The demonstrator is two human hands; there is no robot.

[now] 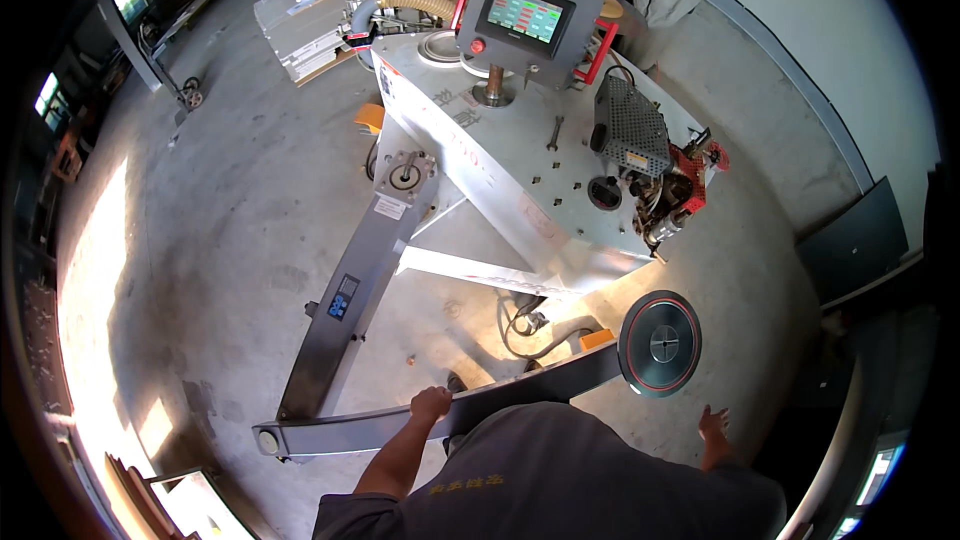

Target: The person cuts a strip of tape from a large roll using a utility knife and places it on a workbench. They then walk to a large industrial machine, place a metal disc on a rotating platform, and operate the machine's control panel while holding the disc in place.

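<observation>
My left hand (431, 403) is closed over the upper edge of a long dark metal swing arm (520, 386) that crosses in front of my body. Off to the right, with nothing in it, my right hand (713, 422) has its fingers apart. It is nearest to a round black disc (660, 344) with a thin red ring, at the arm's right end, and does not touch it. A second grey arm (343, 302) joins the first at the left and runs back to a pivot plate (406, 174) on the machine.
Ahead stands a white machine body (520, 155) with a control panel (520, 20) on a post. A wrench (555, 133), a perforated box (632, 125) and a red-handled mechanism (690, 180) are on top. A cable (520, 335) lies on the concrete floor below.
</observation>
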